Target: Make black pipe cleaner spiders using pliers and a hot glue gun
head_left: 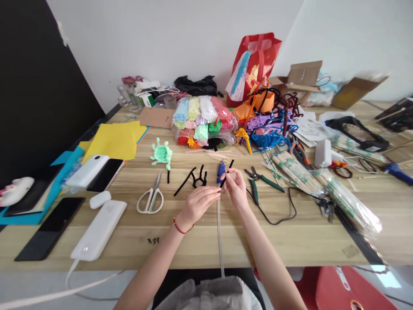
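A black pipe cleaner (231, 165) runs slantwise between my two hands over the middle of the table. My right hand (235, 185) pinches it near its middle. The fingers of my left hand (201, 201) are pressed together at its lower end. Just behind them lies a blue glue gun (221, 168), with a clear glue stick (220, 241) trailing toward me. Left of my hands are a black pipe cleaner ring with prongs (199, 181), a loose black length (183, 183), a short black piece (168, 177) and a mint-green turtle-like figure (162, 155).
White-handled scissors (150, 200) lie to the left, green-handled pliers (263, 180) to the right. Bagged pipe cleaners (203, 116) and a red gift bag (254, 64) stand behind. Phones and a white power bank (98, 230) occupy the left; bagged wooden sticks (350, 200) lie right.
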